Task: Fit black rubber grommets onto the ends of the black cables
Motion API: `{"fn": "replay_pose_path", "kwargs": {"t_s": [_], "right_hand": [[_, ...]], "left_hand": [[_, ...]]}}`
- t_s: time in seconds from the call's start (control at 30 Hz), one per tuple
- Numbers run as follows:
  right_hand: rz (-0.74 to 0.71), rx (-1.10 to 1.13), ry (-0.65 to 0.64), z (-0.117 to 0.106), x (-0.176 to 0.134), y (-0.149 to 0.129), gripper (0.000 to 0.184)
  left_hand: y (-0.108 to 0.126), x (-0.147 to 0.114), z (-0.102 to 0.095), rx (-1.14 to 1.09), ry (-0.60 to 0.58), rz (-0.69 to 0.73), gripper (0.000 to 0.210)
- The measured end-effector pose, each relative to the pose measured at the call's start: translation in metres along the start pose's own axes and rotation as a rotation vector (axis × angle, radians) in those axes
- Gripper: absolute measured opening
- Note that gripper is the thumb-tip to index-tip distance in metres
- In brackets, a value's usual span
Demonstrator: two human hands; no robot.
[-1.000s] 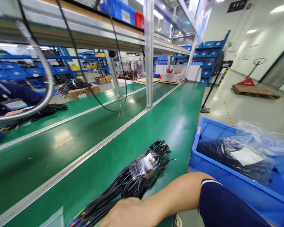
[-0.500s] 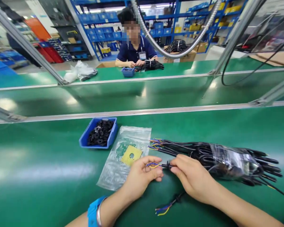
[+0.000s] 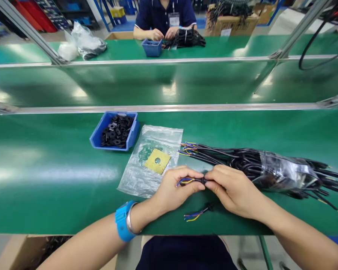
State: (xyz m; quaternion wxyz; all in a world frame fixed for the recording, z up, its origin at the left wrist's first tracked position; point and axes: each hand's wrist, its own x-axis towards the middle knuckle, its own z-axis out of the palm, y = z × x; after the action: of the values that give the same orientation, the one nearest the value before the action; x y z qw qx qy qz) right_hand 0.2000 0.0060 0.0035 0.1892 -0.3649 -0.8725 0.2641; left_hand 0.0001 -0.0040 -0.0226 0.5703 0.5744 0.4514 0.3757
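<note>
Between my two hands is a black cable (image 3: 197,180) with blue and yellow wire ends pointing left. My left hand (image 3: 178,187) pinches it just behind the bare wires. My right hand (image 3: 228,187) is closed on the same cable from the right, its fingertips close to my left ones at a small black grommet (image 3: 203,180), mostly hidden by the fingers. Below, a second cable end (image 3: 198,213) with coloured wires lies on the table, its rest hidden under my right hand. Behind my right hand lies a taped bundle of black cables (image 3: 242,159).
A blue bin (image 3: 94,140) of small black parts stands left of a clear plastic bag (image 3: 135,176) with a yellow square card (image 3: 157,161) on it. A metal rail (image 3: 169,108) crosses behind. Across it, a co-worker (image 3: 165,22) handles cables beside another blue bin (image 3: 152,48).
My view has tilted downward, bringing the table edge and my lap into sight. My left fingers have closed on the cable and met my right fingertips at the grommet.
</note>
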Motion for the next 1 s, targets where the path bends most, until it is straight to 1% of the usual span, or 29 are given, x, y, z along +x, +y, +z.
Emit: {"fn": "replay_pose_path", "kwargs": {"t_s": [0.03,0.07,0.13,0.17,0.23,0.3,0.33,0.4,0.47,0.53,0.6,0.63,0.73,0.87,1.0], "right_hand": [[-0.004,0.017,-0.055,-0.003,0.000,-0.001,0.017],[-0.008,0.032,-0.112,-0.007,-0.001,-0.002,0.016],[-0.013,0.045,-0.197,-0.013,-0.001,-0.005,0.014],[-0.008,0.044,-0.210,-0.014,-0.001,-0.006,0.015],[0.007,0.040,-0.169,-0.014,0.000,-0.006,0.018],[0.021,0.016,-0.073,-0.009,0.001,-0.005,0.021],[0.028,-0.024,-0.010,-0.005,0.001,-0.003,0.021],[0.061,-0.179,0.108,0.004,0.002,-0.001,0.018],[0.127,-0.393,0.155,0.012,0.003,0.000,0.014],[0.203,-0.582,0.106,0.019,0.005,-0.002,0.012],[0.263,-0.699,0.025,0.022,0.009,-0.004,0.013],[0.285,-0.734,0.003,0.023,0.011,-0.005,0.016],[0.332,-0.807,0.003,0.023,0.016,-0.009,0.021],[0.362,-0.905,-0.031,0.023,0.023,-0.010,0.016],[0.394,-0.962,-0.087,0.023,0.030,-0.010,0.016]], "left_hand": [[0.002,-0.002,-0.002,0.081,-0.024,0.085,0.019],[0.004,-0.004,-0.004,0.142,-0.073,0.149,0.020],[0.010,-0.008,-0.011,0.200,-0.231,0.204,0.029],[0.013,-0.009,-0.014,0.210,-0.324,0.204,0.037],[0.017,-0.010,-0.021,0.193,-0.471,0.162,0.050],[0.019,-0.009,-0.025,0.158,-0.526,0.084,0.049],[0.019,-0.008,-0.026,0.149,-0.529,0.045,0.048],[0.018,-0.008,-0.025,0.155,-0.523,-0.017,0.051],[0.017,-0.008,-0.021,0.192,-0.551,-0.016,0.051],[0.018,-0.010,-0.017,0.265,-0.587,0.032,0.046],[0.018,-0.012,-0.014,0.351,-0.600,0.076,0.041],[0.019,-0.013,-0.013,0.387,-0.587,0.082,0.039],[0.019,-0.014,-0.013,0.460,-0.514,0.072,0.037],[0.018,-0.013,-0.017,0.484,-0.403,0.044,0.034],[0.018,-0.012,-0.022,0.474,-0.351,0.027,0.029]]}}
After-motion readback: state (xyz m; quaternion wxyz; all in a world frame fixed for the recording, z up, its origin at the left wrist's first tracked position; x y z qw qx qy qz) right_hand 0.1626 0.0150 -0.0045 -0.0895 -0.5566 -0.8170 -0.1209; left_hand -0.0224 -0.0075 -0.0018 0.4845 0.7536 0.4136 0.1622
